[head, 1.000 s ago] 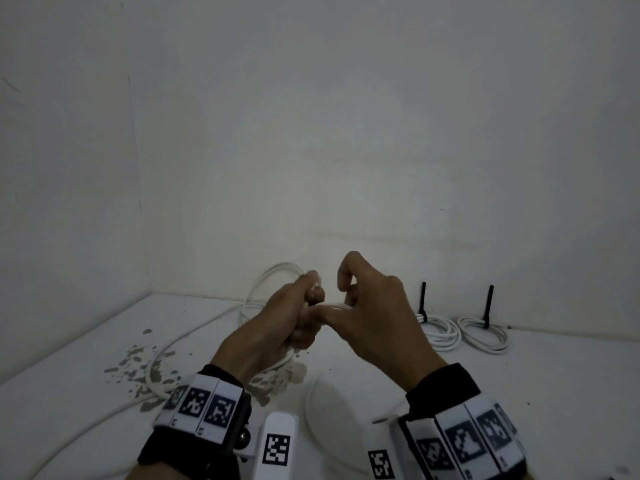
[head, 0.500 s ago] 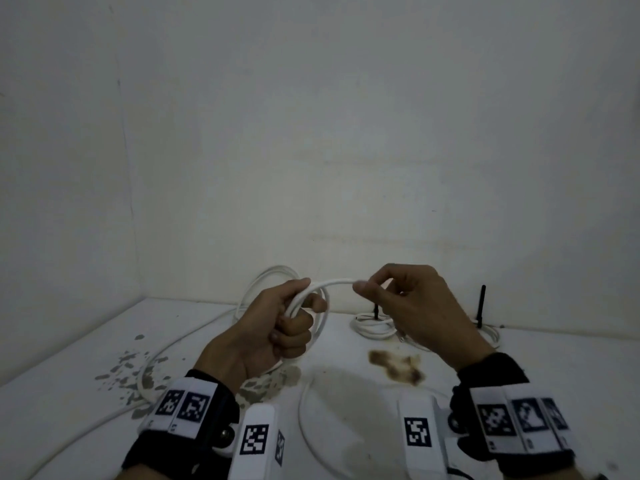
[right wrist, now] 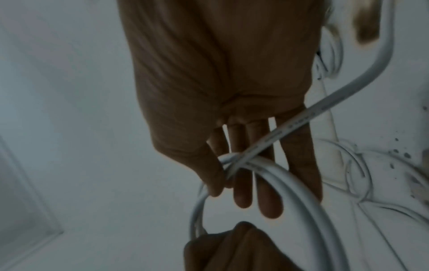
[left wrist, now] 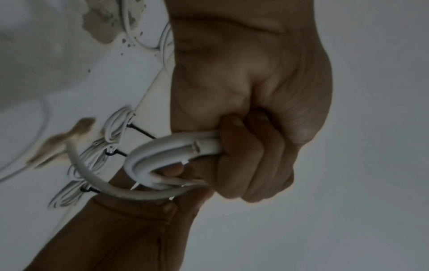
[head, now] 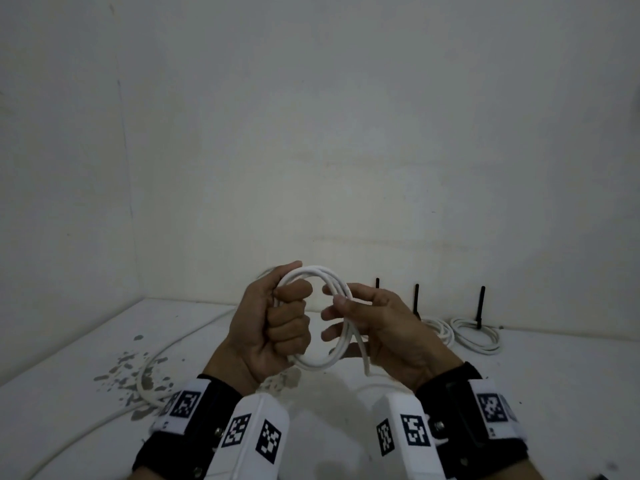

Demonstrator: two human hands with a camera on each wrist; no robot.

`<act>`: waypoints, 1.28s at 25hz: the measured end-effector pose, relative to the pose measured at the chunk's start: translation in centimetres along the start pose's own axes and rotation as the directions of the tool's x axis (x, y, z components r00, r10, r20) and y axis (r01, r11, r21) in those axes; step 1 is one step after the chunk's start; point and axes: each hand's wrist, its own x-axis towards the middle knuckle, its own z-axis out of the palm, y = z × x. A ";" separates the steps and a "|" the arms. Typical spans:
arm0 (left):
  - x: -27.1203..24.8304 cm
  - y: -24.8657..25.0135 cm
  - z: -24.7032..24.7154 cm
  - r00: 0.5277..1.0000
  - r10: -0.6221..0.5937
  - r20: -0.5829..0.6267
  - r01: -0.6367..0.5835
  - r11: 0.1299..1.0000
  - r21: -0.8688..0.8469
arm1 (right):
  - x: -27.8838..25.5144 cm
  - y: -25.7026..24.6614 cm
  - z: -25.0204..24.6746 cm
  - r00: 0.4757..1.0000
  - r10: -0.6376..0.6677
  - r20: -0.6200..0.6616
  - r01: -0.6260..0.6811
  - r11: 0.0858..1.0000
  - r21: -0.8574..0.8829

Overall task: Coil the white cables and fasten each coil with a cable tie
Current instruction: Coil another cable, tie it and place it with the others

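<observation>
My left hand [head: 277, 327] grips a coil of white cable [head: 320, 271] in a fist, held up above the table. The coil has a few turns, and a cut cable end [left wrist: 196, 146] sticks out by the left fingers. My right hand [head: 341, 301] pinches the coil's right side between thumb and index, with the other fingers [right wrist: 269, 201] straight. From that pinch the loose tail [head: 362, 351] hangs down to the table. In the right wrist view the tail [right wrist: 301, 117] crosses the palm.
Three finished coils [head: 478, 337] lie along the back wall at the right, each with a black cable tie [head: 481, 306] standing upright. More loose white cable [head: 149, 372] trails over the stained table [head: 121, 362] at the left. The walls meet in a corner at the far left.
The right hand drew the cable out to the right, then brought it back to the left hand. The coil has gained a turn and now shows as a full ring.
</observation>
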 end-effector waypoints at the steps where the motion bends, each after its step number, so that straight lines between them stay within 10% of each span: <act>1: 0.1 -0.2 -0.2 1.000 -0.014 0.015 0.015 1.000 -0.024 | -0.2 -0.1 0.1 1.000 -0.013 -0.027 0.012 0.999 -0.039; 4: 0.5 -0.7 -0.6 0.997 -0.047 -0.067 0.048 0.999 0.018 | 0.2 0.4 0.7 0.940 -0.181 -0.289 0.091 0.950 -0.298; 6: 0.7 -1.1 -0.1 0.965 -0.010 -0.261 0.054 0.986 0.160 | 0.8 1.5 1.1 0.772 -0.491 -0.403 0.171 0.771 -0.613; 9: 1.1 -1.9 1.0 0.881 0.116 -0.459 0.076 0.922 0.379 | 1.4 2.7 1.3 0.498 -0.845 -0.194 0.135 0.296 -0.945; 11: 1.4 -2.2 1.5 0.847 0.171 -0.503 0.103 0.876 0.471 | 1.8 2.9 0.7 0.413 -0.896 -0.164 0.135 0.239 -0.962; 13: 1.6 -2.2 1.8 0.823 0.209 -0.529 0.116 0.849 0.516 | 1.7 2.6 0.2 0.500 -0.802 -0.327 0.136 0.445 -0.885; 16: 1.4 -1.8 1.3 0.777 0.267 -0.570 0.122 0.824 0.553 | 0.6 0.3 0.0 0.921 -0.231 -0.315 0.056 0.877 -0.477; 17: 1.2 -1.6 1.1 0.756 0.287 -0.588 0.127 0.817 0.562 | 0.2 -0.4 -0.2 0.979 -0.043 -0.201 -0.023 0.949 -0.314; 28: -0.2 0.7 1.3 0.771 0.207 -0.601 0.263 0.757 0.598 | 0.6 -0.6 0.7 0.975 0.099 -0.197 -0.090 0.994 0.054; 32: -2.9 2.5 -0.1 0.741 0.214 -0.636 0.286 0.757 0.588 | 0.1 -1.0 -4.0 0.870 0.113 -0.479 0.011 0.969 0.248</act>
